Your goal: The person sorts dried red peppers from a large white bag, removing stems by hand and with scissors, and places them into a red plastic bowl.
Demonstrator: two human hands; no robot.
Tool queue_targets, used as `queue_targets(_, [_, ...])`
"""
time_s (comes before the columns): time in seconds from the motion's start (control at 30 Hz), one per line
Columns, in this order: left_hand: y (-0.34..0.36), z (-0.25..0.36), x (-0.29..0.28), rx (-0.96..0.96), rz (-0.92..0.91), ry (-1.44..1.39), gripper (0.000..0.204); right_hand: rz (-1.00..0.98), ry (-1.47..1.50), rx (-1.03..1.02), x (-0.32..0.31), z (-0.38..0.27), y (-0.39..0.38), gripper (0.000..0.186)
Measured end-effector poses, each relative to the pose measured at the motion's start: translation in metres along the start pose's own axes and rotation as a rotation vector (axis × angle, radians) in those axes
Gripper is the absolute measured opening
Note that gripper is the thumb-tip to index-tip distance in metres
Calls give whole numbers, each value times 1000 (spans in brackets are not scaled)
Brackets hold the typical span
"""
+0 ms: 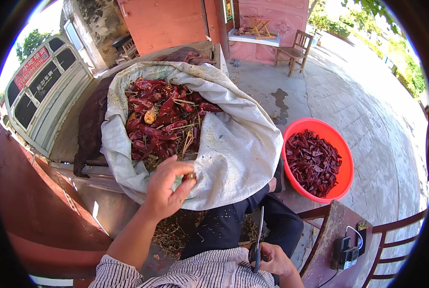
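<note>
A big white woven sack, its mouth spread wide, holds a heap of dried red chili peppers with stalks and pale seeds scattered among them. At the sack's near edge my left hand pinches a small dark red chili piece between thumb and fingers. Most of that piece is covered by the fingers. Low over my lap, my right hand grips scissors by their dark handles. The blades point up and away from me and look closed.
On the floor to the right stands a red plastic basin full of dark red chili pieces. Beside my right arm is a wooden chair with a small device and cables. A truck bed lies left; another wooden chair stands farther off.
</note>
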State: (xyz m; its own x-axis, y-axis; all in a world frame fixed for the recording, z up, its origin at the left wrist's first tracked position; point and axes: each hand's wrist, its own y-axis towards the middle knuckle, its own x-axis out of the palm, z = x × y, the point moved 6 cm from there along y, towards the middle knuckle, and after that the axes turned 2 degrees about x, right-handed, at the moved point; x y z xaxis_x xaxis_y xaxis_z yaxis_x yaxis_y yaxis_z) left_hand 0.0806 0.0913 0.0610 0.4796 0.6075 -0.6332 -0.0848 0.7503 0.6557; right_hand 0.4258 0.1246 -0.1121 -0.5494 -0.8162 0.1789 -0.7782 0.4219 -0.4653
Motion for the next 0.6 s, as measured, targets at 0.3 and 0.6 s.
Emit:
queue_targets(0.3, [-9, -4, 130, -247, -403, -359, 22, 47, -255, -155, 12, -43, 6, 26])
queue_targets(0.6, [-56, 14, 91, -744, -128, -1420, 30, 161, -181, -180, 14, -66, 24, 30])
